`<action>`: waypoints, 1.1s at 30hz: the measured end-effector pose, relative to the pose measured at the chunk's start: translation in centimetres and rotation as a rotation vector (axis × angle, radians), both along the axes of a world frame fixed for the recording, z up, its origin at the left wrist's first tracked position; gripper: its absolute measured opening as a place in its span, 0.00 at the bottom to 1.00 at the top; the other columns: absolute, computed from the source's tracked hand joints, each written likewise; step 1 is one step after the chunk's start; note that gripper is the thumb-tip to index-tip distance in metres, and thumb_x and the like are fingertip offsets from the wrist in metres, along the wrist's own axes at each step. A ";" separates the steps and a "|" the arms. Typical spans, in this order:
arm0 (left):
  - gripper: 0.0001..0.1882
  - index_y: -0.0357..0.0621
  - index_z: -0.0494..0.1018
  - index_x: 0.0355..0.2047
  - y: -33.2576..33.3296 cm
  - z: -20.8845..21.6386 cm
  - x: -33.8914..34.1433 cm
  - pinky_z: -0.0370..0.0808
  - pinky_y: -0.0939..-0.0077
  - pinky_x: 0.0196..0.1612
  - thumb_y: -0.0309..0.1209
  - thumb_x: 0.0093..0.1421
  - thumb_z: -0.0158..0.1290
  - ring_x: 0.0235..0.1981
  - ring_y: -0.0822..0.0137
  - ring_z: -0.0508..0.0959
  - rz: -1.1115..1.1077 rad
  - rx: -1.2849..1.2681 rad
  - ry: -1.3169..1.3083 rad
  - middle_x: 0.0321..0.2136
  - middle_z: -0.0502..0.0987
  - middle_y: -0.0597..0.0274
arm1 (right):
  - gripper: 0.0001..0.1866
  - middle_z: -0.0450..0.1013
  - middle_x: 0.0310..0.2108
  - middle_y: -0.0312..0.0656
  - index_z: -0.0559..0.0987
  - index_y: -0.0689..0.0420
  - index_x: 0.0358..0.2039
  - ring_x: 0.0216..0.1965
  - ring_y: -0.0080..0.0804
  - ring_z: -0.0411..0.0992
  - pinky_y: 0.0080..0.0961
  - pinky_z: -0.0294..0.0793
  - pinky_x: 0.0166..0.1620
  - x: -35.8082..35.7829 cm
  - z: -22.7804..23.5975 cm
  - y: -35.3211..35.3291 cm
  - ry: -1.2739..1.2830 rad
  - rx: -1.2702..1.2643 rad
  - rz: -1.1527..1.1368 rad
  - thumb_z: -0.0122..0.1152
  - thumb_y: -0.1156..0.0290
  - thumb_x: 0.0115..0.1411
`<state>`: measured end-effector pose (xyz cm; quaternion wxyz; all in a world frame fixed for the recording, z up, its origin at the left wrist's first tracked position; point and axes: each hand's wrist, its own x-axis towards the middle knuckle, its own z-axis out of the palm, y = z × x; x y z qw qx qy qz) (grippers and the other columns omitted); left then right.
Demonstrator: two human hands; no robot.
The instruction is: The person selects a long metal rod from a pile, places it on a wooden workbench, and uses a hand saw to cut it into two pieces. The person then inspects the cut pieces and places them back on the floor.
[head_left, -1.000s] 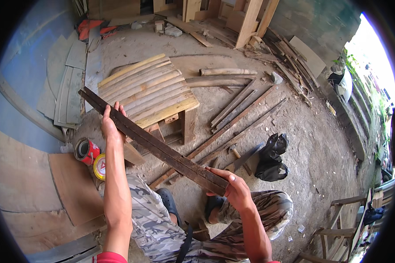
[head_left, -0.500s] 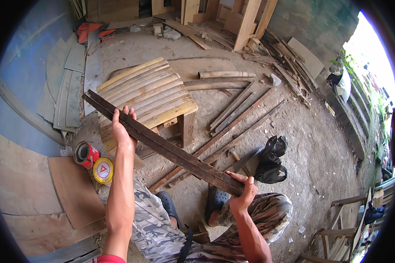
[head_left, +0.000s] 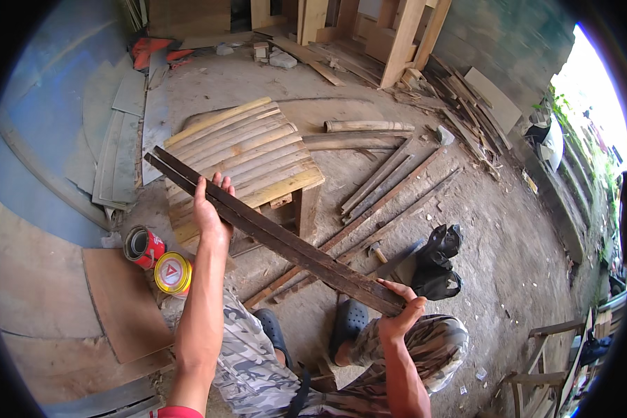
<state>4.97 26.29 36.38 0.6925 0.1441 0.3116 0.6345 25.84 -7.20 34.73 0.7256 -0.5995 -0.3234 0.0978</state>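
Two dark brown wooden strips (head_left: 285, 240) lie side by side across both my hands, slanting from far left down to near right. At the far left end a narrow gap parts them. My left hand (head_left: 212, 212) grips them toward that end, fingers curled up past the edge. At the near right end my right hand (head_left: 400, 317) pinches them, thumb on the end and fingers along the side. Beyond and partly below the strips stands a low slatted wooden table (head_left: 233, 153).
Long wood strips (head_left: 390, 195) lie on the floor beyond my feet. A hammer (head_left: 377, 252), a saw (head_left: 403, 259) and a black plastic bag (head_left: 437, 263) are at right. Red can (head_left: 144, 247) and yellow-lidded can (head_left: 173, 273) stand left. Scrap wood (head_left: 470, 104) is piled far right.
The gap between the two strips at the far left end looks wider. Both hands keep their hold, and the whole view has shifted slightly.
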 end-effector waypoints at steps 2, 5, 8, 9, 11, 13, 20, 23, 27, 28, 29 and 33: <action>0.19 0.52 0.66 0.54 -0.1 0.0 0.1 0.74 0.66 0.54 0.44 0.69 0.53 0.48 0.62 0.79 0.002 0.013 0.003 0.47 0.79 0.62 | 0.41 0.82 0.32 0.50 0.82 0.69 0.28 0.37 0.34 0.79 0.31 0.76 0.48 -0.3 1.0 0.6 0.046 -0.039 -0.014 0.37 0.42 0.73; 0.19 0.49 0.66 0.55 0.1 0.1 -0.2 0.76 0.65 0.54 0.42 0.70 0.53 0.49 0.60 0.79 0.038 0.018 -0.012 0.48 0.79 0.59 | 0.23 0.78 0.26 0.35 0.80 0.66 0.25 0.31 0.18 0.71 0.23 0.72 0.43 1.2 1.8 0.9 0.126 -0.271 0.055 0.56 0.60 0.71; 0.19 0.47 0.64 0.55 0.2 0.1 -0.6 0.78 0.67 0.50 0.41 0.70 0.52 0.48 0.59 0.80 0.056 0.065 -0.006 0.49 0.78 0.57 | 0.12 0.75 0.29 0.30 0.80 0.65 0.37 0.34 0.15 0.70 0.17 0.69 0.39 2.5 2.2 0.7 0.255 -0.441 0.379 0.66 0.67 0.66; 0.19 0.46 0.64 0.55 0.2 0.1 -0.7 0.79 0.67 0.49 0.41 0.70 0.52 0.48 0.59 0.80 0.046 0.093 -0.003 0.50 0.78 0.57 | 0.13 0.77 0.33 0.33 0.79 0.64 0.40 0.35 0.16 0.71 0.19 0.71 0.39 2.9 1.8 0.5 0.199 -0.508 0.472 0.69 0.66 0.64; 0.19 0.44 0.65 0.54 -0.1 0.3 -0.4 0.80 0.69 0.46 0.41 0.70 0.51 0.47 0.58 0.81 0.023 0.125 0.019 0.51 0.78 0.56 | 0.19 0.79 0.32 0.38 0.79 0.62 0.40 0.36 0.22 0.74 0.24 0.74 0.40 2.7 1.6 0.4 0.037 -0.618 0.532 0.73 0.60 0.59; 0.19 0.44 0.65 0.54 -0.4 0.5 -0.2 0.81 0.69 0.45 0.42 0.70 0.51 0.47 0.59 0.81 -0.027 0.164 0.012 0.50 0.79 0.56 | 0.27 0.80 0.34 0.45 0.79 0.62 0.46 0.38 0.29 0.77 0.29 0.75 0.43 1.8 1.5 0.8 -0.031 -0.657 0.582 0.75 0.53 0.57; 0.19 0.45 0.69 0.50 -1.4 1.2 0.5 0.81 0.70 0.43 0.47 0.70 0.50 0.43 0.61 0.82 -0.152 0.303 -0.053 0.47 0.79 0.57 | 0.32 0.75 0.35 0.55 0.79 0.67 0.39 0.38 0.58 0.75 0.42 0.74 0.42 -1.2 0.8 1.4 -0.369 -0.824 0.707 0.69 0.44 0.58; 0.23 0.45 0.70 0.48 -1.6 1.9 0.2 0.81 0.69 0.43 0.52 0.69 0.50 0.43 0.61 0.81 -0.180 0.283 -0.130 0.44 0.78 0.59 | 0.30 0.74 0.36 0.52 0.79 0.65 0.42 0.37 0.55 0.76 0.41 0.75 0.40 -1.8 -0.6 1.4 -0.455 -0.740 0.584 0.72 0.48 0.56; 0.30 0.45 0.73 0.45 -0.9 1.3 -0.8 0.78 0.71 0.38 0.61 0.66 0.47 0.36 0.67 0.79 -0.182 0.258 -0.110 0.36 0.77 0.64 | 0.28 0.74 0.35 0.47 0.78 0.61 0.44 0.34 0.50 0.77 0.40 0.77 0.36 -3.0 -2.1 1.8 -0.590 -0.623 0.299 0.77 0.56 0.51; 0.31 0.45 0.74 0.45 -0.9 1.4 -0.9 0.78 0.73 0.36 0.63 0.66 0.46 0.33 0.68 0.78 -0.176 0.247 -0.090 0.34 0.77 0.65 | 0.27 0.74 0.35 0.47 0.78 0.60 0.43 0.34 0.50 0.77 0.40 0.77 0.36 -3.0 -2.6 1.9 -0.593 -0.623 0.244 0.78 0.56 0.50; 0.33 0.46 0.75 0.44 -1.3 2.3 -0.4 0.75 0.72 0.32 0.66 0.65 0.45 0.29 0.69 0.76 -0.069 0.203 0.011 0.30 0.76 0.65 | 0.27 0.74 0.35 0.47 0.78 0.59 0.42 0.34 0.50 0.77 0.40 0.77 0.36 -2.9 -2.9 2.0 -0.595 -0.621 0.189 0.78 0.56 0.50; 0.34 0.45 0.75 0.47 -0.7 1.4 -0.9 0.69 0.74 0.23 0.64 0.67 0.40 0.17 0.71 0.70 -0.142 0.174 0.070 0.17 0.68 0.69 | 0.28 0.72 0.35 0.47 0.74 0.58 0.41 0.35 0.51 0.76 0.42 0.75 0.37 -2.0 -5.9 2.2 -0.599 -0.632 0.022 0.80 0.57 0.47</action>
